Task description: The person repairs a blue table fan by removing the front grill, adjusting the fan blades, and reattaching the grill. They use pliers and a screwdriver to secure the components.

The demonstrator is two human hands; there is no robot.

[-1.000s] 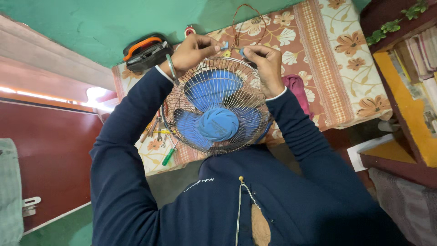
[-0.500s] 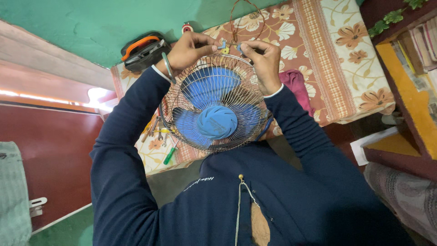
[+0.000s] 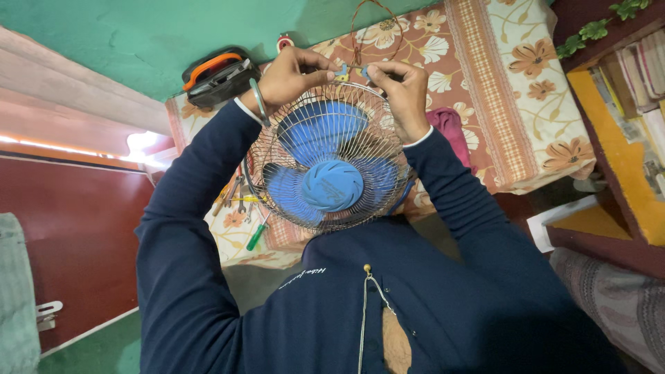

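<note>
Your fingers hide whatever small blue piece you pinch at the fan guard's (image 3: 332, 156) top rim. The fan covers most of the tools (image 3: 239, 201) at centre left. The shelf (image 3: 627, 104) is cut off at the right edge.

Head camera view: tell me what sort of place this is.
Probably a room in a home used for repairs: a floral cloth covers the surface, hand tools lie beside the blue fan, and stacked books fill a yellow shelf.
</note>
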